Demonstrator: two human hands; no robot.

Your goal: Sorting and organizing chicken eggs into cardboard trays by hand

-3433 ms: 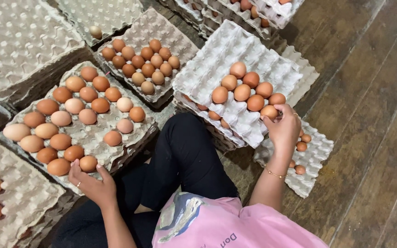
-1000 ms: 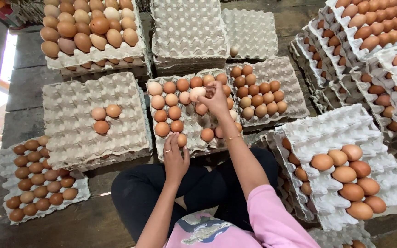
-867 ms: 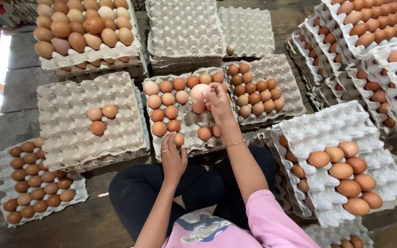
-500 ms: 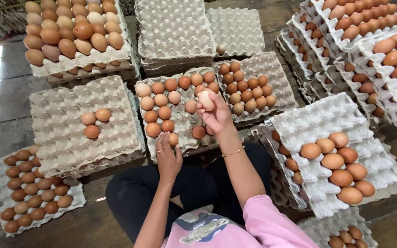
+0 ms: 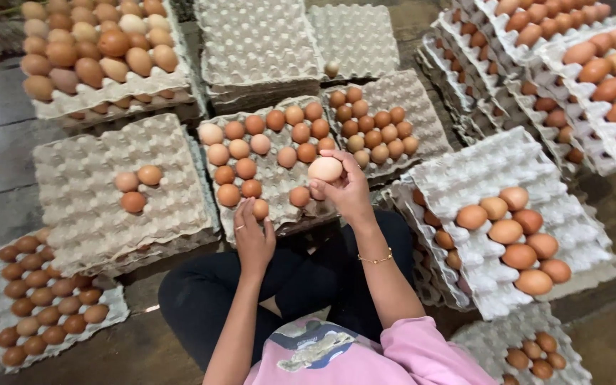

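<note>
- Evidently the right hand (image 5: 347,192) is pinching a pale egg (image 5: 325,169) in its fingertips, lifting it clear above the centre tray (image 5: 279,175)
- Left hand (image 5: 252,235) is resting with loose fingers touching a brown egg (image 5: 260,209) at that tray's near edge, steadying it

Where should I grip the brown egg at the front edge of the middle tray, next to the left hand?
Take the brown egg by its exposed upper half, from above, fingertips on opposite sides. Its lower half sits in the tray cup, and the left hand crowds the near side, so straight down is probably the clearest way in.
</note>
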